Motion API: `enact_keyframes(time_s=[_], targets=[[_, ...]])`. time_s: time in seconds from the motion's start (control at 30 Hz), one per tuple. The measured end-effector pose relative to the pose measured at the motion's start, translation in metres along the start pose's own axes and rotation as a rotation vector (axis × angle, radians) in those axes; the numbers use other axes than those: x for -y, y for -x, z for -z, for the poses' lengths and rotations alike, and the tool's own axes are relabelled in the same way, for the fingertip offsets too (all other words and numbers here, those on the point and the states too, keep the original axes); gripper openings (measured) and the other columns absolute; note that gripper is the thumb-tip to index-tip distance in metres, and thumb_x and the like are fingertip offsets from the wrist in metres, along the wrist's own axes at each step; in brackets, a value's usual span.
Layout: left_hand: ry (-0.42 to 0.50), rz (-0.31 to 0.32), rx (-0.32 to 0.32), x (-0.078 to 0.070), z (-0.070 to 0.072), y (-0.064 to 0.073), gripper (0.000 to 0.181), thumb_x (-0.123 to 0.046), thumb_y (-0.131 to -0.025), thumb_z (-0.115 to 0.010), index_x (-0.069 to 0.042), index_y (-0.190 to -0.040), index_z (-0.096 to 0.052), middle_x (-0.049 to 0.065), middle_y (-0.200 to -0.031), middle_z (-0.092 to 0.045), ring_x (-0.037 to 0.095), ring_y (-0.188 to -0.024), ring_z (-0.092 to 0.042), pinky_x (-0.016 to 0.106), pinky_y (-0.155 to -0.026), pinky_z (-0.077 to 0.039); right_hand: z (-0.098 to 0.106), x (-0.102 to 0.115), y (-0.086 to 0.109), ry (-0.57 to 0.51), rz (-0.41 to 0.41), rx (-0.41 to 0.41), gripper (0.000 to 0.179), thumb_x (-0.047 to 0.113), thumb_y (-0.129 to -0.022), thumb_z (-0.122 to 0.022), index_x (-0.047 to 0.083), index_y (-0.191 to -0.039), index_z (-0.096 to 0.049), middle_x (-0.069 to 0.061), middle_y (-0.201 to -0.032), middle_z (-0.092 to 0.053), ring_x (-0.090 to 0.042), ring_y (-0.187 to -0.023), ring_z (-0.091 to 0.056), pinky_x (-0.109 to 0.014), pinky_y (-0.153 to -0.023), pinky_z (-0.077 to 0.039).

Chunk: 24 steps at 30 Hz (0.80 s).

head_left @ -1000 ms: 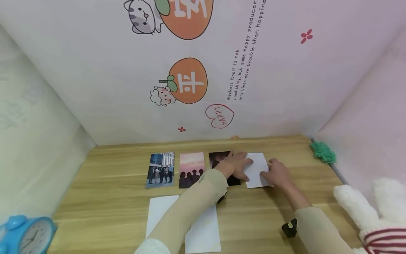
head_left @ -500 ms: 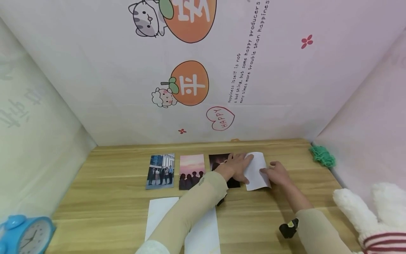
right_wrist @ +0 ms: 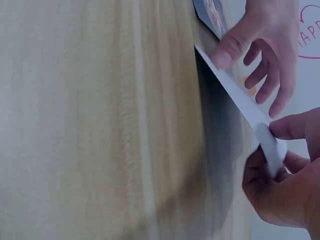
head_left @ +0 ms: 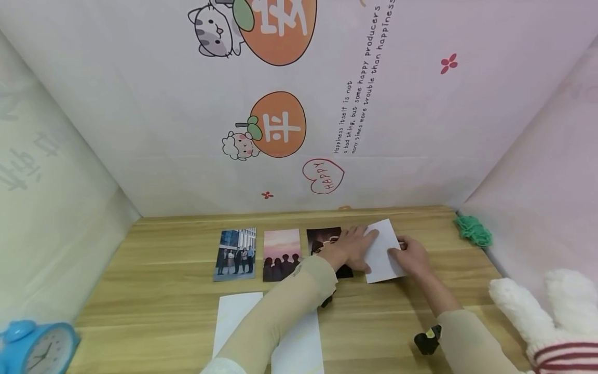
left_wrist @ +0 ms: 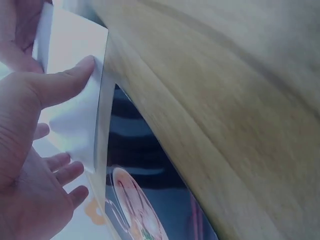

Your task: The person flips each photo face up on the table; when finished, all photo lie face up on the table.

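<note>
My right hand (head_left: 413,258) pinches the right edge of a blank white card (head_left: 382,252) between thumb and fingers. In the right wrist view the card (right_wrist: 240,102) stands tilted, its right side raised off the wooden table. My left hand (head_left: 348,250) has its fingers spread, the thumb (left_wrist: 80,75) lying on the card's near left part. Under and beside that hand is a dark photo (head_left: 322,236), partly hidden. Further left lie a photo of people in silhouette under a pink sky (head_left: 282,244) and a photo of a group before a building (head_left: 235,254).
Two white sheets (head_left: 301,343) lie nearer me, partly beneath my left sleeve. A blue alarm clock (head_left: 44,348) stands at the front left. Green yarn (head_left: 474,230) sits at the back right corner, and a white plush toy (head_left: 560,317) at the right. Walls enclose the table.
The card's right edge, lying almost flat before, has been lifted and the card turned slightly. My right fingers have gone under that edge. The left hand stays nearly in place.
</note>
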<state>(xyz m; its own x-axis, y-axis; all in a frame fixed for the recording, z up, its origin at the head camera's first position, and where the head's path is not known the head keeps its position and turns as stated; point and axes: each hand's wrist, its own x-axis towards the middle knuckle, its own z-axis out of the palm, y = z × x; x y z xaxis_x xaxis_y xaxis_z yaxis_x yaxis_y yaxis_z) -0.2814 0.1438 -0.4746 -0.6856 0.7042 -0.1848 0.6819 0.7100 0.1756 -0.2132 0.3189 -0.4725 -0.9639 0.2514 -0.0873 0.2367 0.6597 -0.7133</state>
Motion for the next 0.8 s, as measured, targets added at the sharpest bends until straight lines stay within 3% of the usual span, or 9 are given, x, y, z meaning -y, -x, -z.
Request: enact_keyframes(time_s=[0.17,0.27,0.4,0.5,0.6,0.7,0.8], targets=[[0.186,-0.023,-0.089,-0.001,-0.001,-0.008,0.075,-0.041,-0.101,-0.063,-0.020,-0.163,-0.027,0.007,-0.164,-0.041,0.022,-0.149,-0.045,0.037,-0.120,-0.044,0.001,0.007,0.002,-0.033,0.018,-0.085,0.049,0.008,-0.090,-0.059,-0.010,-0.135,-0.059,-0.030,-0.112,-0.068,-0.021,-0.083,-0.065,-0.022,-0.063,-0.050],[0.324,-0.043,-0.126,-0.001,-0.001,-0.010,0.066,-0.028,-0.107,-0.050,-0.016,-0.165,-0.023,0.007,-0.165,-0.043,0.017,-0.149,-0.047,0.030,-0.119,-0.044,0.001,0.013,0.005,0.003,0.071,-0.111,0.047,0.008,-0.092,-0.058,-0.010,-0.135,-0.060,-0.031,-0.111,-0.068,-0.026,-0.083,-0.066,-0.025,-0.061,-0.050],[0.448,-0.060,-0.151,0.001,0.001,-0.009,0.070,-0.022,-0.110,-0.043,-0.027,-0.169,-0.005,0.003,-0.170,-0.035,0.013,-0.149,-0.046,0.029,-0.116,-0.046,0.000,0.022,0.009,0.115,0.224,-0.191,0.042,0.004,-0.090,-0.057,-0.012,-0.127,-0.066,-0.035,-0.106,-0.072,-0.037,-0.083,-0.070,-0.037,-0.061,-0.055],[0.489,-0.042,-0.180,0.001,0.000,-0.008,0.072,-0.026,-0.111,-0.040,-0.039,-0.166,0.005,0.000,-0.172,-0.033,0.015,-0.147,-0.050,0.033,-0.112,-0.050,-0.004,0.029,0.012,0.183,0.320,-0.243,0.039,0.002,-0.087,-0.057,-0.013,-0.120,-0.070,-0.036,-0.104,-0.072,-0.042,-0.084,-0.071,-0.047,-0.064,-0.057],[0.526,-0.021,-0.203,0.001,0.000,-0.005,0.069,-0.031,-0.112,-0.036,-0.042,-0.165,0.007,-0.001,-0.172,-0.032,0.016,-0.149,-0.048,0.034,-0.116,-0.047,-0.008,0.034,0.014,0.215,0.365,-0.254,0.037,0.001,-0.086,-0.056,-0.014,-0.117,-0.071,-0.035,-0.098,-0.071,-0.039,-0.077,-0.068,-0.045,-0.059,-0.055],[0.527,0.006,-0.221,0.001,0.001,-0.003,0.062,-0.033,-0.113,-0.030,-0.039,-0.167,-0.001,-0.003,-0.171,-0.034,0.016,-0.153,-0.043,0.035,-0.122,-0.043,-0.011,0.038,0.016,0.221,0.366,-0.226,0.036,0.002,-0.087,-0.058,-0.012,-0.117,-0.072,-0.031,-0.091,-0.071,-0.031,-0.069,-0.063,-0.035,-0.052,-0.049],[0.516,0.050,-0.241,0.001,0.005,-0.001,0.053,-0.032,-0.114,-0.026,-0.031,-0.166,-0.021,-0.004,-0.165,-0.045,0.016,-0.143,-0.055,0.034,-0.114,-0.049,-0.014,0.040,0.016,0.200,0.365,-0.176,0.036,0.004,-0.089,-0.058,-0.010,-0.120,-0.072,-0.030,-0.095,-0.072,-0.030,-0.072,-0.066,-0.034,-0.055,-0.051]])
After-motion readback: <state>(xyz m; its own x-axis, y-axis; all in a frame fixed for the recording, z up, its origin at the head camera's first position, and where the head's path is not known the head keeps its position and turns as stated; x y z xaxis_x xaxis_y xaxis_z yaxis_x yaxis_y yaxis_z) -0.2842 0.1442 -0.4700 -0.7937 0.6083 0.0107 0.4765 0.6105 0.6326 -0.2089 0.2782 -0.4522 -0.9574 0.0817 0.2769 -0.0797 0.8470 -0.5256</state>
